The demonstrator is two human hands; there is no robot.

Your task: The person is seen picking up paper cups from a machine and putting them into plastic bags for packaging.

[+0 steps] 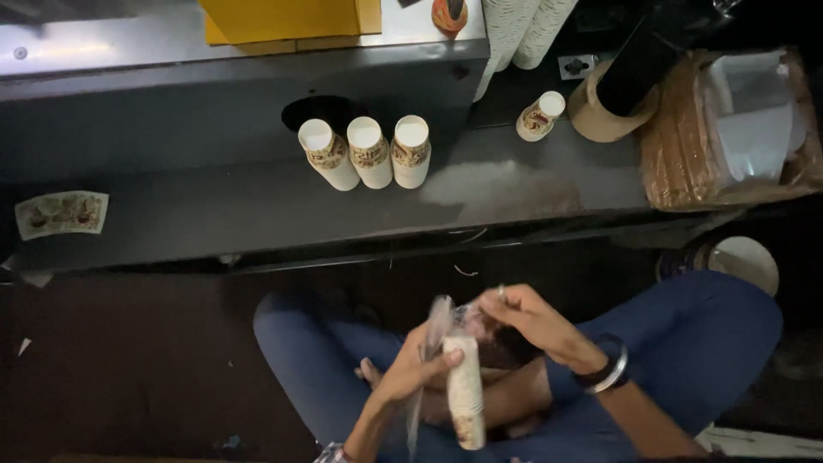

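My left hand (410, 370) grips a long stack of paper cups (465, 394) wrapped in a clear plastic sleeve (439, 319), held over my lap. At the top of that sleeve my right hand (531, 321), with bangles on the wrist, pinches the plastic. I sit cross-legged in blue trousers. Three white paper cups with printed bands (370, 152) stand side by side on the dark low counter (257, 206) ahead. A single matching cup (540, 116) stands farther right.
A brown basket (677, 154) with white plastic bags sits at the right. A tape roll (600, 116) lies beside it, under a dark object. A yellow board (283, 19) and hanging cup stacks (523, 30) are at the top. A flattened printed cup piece (62, 213) lies left.
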